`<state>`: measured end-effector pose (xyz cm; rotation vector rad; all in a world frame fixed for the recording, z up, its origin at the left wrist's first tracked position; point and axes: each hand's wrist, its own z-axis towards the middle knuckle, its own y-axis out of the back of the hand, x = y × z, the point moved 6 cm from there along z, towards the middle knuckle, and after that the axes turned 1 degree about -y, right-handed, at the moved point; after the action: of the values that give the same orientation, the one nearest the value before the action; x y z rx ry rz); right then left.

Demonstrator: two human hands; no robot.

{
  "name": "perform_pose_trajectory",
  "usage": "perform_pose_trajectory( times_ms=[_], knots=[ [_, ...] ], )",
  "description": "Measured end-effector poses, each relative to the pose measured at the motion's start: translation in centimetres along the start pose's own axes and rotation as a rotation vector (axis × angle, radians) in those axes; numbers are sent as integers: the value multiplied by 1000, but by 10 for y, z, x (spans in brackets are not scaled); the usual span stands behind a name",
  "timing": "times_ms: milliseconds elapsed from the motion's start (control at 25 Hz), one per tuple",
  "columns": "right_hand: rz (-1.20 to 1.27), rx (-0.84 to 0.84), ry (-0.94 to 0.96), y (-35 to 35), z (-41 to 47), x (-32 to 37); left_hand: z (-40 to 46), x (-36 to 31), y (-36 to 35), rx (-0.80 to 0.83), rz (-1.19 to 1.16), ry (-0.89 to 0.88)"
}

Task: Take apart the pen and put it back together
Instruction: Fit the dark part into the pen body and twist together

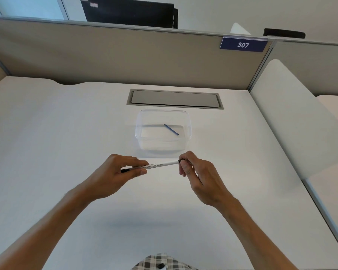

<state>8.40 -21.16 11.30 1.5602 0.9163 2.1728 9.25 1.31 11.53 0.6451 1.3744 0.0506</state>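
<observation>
Head view: a white pen (160, 165) was held level above the white desk (66, 123), just on the near side of a clear plastic tub (163, 131), which serves as the landmark for all places given. The left hand (123, 170) was closed around the pen's barrel toward its dark left end, which stuck out past the palm. The right hand (193, 172) was pinched by its fingertips on the dark piece at the pen's other end; whether that piece was being drawn out or pressed in could not be told.

Inside the tub, toward its right side, a thin blue rod (171, 129) lay slanted on the bottom, touching nothing else. It was judged to be a part removed from the pen, likely the ink core, though that could not be confirmed.

By that reading, the taking apart was partly done: one part was out and set aside in the tub. Left to be done, as judged, were any further separation at the right end, the return of the rod to the barrel, and the closing of the pen.

Beyond the tub, a grey cover plate (175, 98) sat flush in the desk.
</observation>
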Motion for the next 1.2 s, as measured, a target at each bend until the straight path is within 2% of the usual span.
perform_pose_trajectory(
  times_ms=[200,400,640,800,880,1040,1200],
  knots=[
    [40,19,24,-2,-2,4,0,-5,-4,20,-13,-3],
    [181,37,-22,-9,-4,7,2,-13,-2,-38,63,-111],
    [354,46,-165,-18,-8,2,2,-30,-4,-56,401,-389],
    [599,72,-292,-26,-8,-2,0,-28,-2,-66,585,-425],
    [624,75,-305,-28,-8,-4,1,-25,1,-71,616,-413],
    [321,-69,-208,-16,-11,-6,1,-19,7,-63,545,-347],
    [-110,-135,21,-7,-10,6,2,-17,8,-56,469,-322]
  ],
)
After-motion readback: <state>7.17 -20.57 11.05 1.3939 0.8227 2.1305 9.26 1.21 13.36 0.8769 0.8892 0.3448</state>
